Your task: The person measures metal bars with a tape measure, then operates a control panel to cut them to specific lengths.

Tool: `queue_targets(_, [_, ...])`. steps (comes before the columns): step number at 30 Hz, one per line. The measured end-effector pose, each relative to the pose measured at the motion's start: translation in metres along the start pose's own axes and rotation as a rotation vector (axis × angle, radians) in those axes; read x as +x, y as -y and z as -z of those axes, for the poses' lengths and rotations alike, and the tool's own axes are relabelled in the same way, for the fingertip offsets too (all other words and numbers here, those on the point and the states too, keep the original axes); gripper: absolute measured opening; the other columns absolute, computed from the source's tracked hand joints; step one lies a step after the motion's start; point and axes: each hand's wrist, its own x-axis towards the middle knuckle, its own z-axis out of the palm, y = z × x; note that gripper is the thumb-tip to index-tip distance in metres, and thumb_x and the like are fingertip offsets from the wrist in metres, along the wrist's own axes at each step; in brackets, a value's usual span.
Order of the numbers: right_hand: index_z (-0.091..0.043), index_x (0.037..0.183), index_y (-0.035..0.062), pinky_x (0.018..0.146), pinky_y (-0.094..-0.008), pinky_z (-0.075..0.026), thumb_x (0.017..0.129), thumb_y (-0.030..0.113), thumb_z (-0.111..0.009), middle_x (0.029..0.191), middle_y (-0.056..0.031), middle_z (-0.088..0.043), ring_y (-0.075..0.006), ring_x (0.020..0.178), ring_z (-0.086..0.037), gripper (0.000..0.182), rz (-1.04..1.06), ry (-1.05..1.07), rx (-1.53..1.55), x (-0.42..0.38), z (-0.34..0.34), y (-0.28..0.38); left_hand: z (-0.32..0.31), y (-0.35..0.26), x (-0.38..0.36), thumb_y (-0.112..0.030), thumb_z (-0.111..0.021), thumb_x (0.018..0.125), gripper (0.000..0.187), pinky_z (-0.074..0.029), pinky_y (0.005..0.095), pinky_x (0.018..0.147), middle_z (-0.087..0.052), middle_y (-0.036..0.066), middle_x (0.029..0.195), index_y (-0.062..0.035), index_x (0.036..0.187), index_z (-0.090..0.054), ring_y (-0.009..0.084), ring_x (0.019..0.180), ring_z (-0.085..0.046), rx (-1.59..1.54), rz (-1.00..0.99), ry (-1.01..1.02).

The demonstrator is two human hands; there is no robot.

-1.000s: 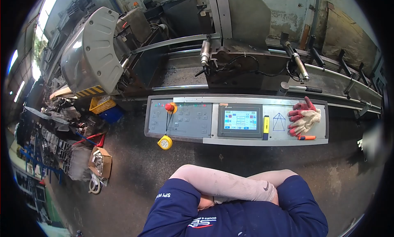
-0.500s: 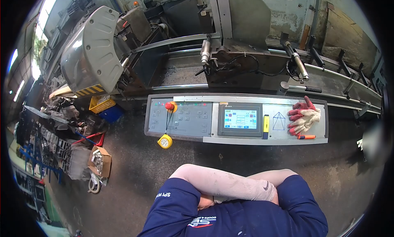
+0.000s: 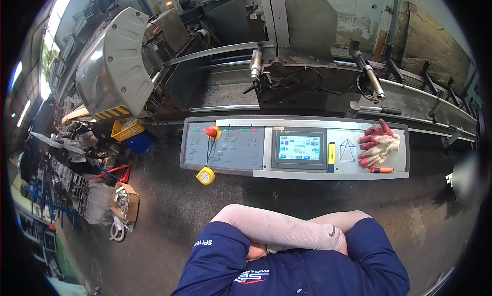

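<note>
My arms are crossed over my chest, both in pale sleeves below a navy shirt. The left forearm lies on top. A small part of my right hand [image 3: 257, 252] shows, tucked in by the left upper arm, its fingers hidden. Only a sliver of my left hand [image 3: 344, 249] appears past the cuff, against the right sleeve; its fingers are out of sight too. In front stands a control panel [image 3: 225, 160] with a lit touchscreen [image 3: 299, 148]. On it lie red-and-white work gloves [image 3: 378, 145], a yellow marker [image 3: 331, 155] and an orange-handled tool [image 3: 382, 170].
A yellow tape measure [image 3: 205, 175] hangs by a cord near the red emergency button [image 3: 210, 132]. Behind the panel is a large machine with a grey guard [image 3: 123, 55] and a clamp cylinder [image 3: 256, 65]. On the left floor are a cardboard box [image 3: 132, 206] and a blue bin [image 3: 139, 142].
The view has shifted very slightly. My arms stay crossed, and the things on the panel keep their places.
</note>
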Motion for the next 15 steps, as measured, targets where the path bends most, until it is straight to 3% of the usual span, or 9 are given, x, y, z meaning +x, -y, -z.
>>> queue_targets(15, [-0.064, 0.111, 0.0082, 0.090, -0.0481, -0.042, 0.092, 0.033, -0.062, 0.111, -0.0195, -0.062, -0.0373, 0.106, -0.058, 0.031, 0.038, 0.013, 0.003, 0.016, -0.008, 0.004, 0.015, -0.032, -0.050, -0.018, -0.064, 0.095, 0.026, -0.056, 0.0409, 0.089, -0.074, 0.017, 0.103, -0.0103, 0.117, -0.074, 0.0283, 0.099, -0.072, -0.042, 0.020, -0.155])
